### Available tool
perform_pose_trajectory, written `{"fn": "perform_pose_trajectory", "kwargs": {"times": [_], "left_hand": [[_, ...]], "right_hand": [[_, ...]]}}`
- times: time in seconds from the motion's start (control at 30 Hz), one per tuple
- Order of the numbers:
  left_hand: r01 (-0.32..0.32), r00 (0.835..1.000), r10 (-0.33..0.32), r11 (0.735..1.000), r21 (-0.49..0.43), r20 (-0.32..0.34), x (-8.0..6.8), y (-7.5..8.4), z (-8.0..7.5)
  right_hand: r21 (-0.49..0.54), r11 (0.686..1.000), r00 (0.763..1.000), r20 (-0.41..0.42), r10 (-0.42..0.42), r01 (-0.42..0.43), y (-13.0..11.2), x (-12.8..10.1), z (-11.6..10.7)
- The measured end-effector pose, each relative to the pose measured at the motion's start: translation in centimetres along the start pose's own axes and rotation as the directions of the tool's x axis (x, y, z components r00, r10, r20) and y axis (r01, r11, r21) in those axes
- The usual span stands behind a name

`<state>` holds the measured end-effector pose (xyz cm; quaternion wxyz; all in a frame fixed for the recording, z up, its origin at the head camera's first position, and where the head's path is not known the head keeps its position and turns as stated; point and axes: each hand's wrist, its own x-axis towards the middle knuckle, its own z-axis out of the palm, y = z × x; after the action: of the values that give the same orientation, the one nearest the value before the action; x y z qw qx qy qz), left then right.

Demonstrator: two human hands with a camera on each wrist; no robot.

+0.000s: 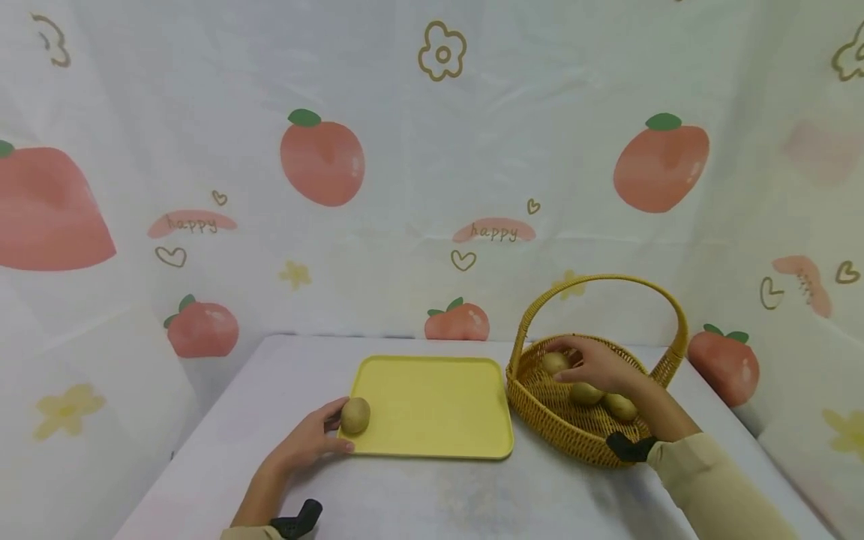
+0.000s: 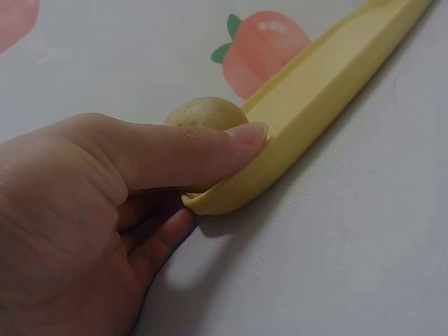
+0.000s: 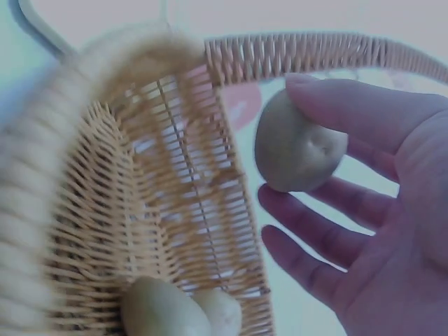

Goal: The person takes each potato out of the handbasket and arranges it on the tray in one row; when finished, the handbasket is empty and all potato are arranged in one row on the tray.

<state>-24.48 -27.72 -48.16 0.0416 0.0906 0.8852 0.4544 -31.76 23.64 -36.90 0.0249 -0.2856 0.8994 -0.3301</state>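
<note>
Head view: four potatoes; right hand (image 1: 597, 366) fingers hold one (image 1: 556, 363), left hand (image 1: 307, 442) grips tray (image 1: 432, 442).

Legible text, head view:

- Word "happy" (image 1: 192, 223), lowercase, brown script, printed on pink smear of backdrop cloth (image 1: 432, 150), left of centre, above heart outline.
- Word "happy" (image 1: 494, 231), same script, printed on second pink smear of backdrop cloth, centre, above heart outline, behind far edge of worktop.

No other lettering, brand, number or label readable on backdrop. None seen on tray (image 1: 432, 405), basket (image 1: 540, 409) or worktop. Wrist views: no text legible.
</note>
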Motion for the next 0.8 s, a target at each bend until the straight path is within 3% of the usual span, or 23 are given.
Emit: {"fn": "perform_pose_trajectory", "kwargs": {"times": [0.13, 0.27, 0.53, 0.8], "left_hand": [[0.050, 0.999, -0.050, 0.999, 0.007, -0.022, 0.2, 0.0, 0.3], [0.048, 0.999, -0.048, 0.999, 0.017, -0.019, 0.3, 0.0, 0.3], [0.009, 1.000, -0.009, 1.000, 0.025, -0.014, 0.1, 0.3, -0.1], [0.037, 0.999, -0.036, 0.999, 0.029, -0.008, 0.3, 0.3, 0.0]], "right_hand": [[0.018, 1.000, 0.996, -0.086, 0.006, -0.004, -0.8, -1.2, 0.8], [0.054, 0.999, 0.989, -0.145, 0.012, -0.004, -2.1, -2.2, 1.6], [0.096, 0.978, 0.956, -0.248, -0.155, 0.183, -4.2, -2.3, 4.0], [0.121, 0.965, 0.943, -0.269, -0.195, 0.234, -5.6, -0.8, 6.5]]}}
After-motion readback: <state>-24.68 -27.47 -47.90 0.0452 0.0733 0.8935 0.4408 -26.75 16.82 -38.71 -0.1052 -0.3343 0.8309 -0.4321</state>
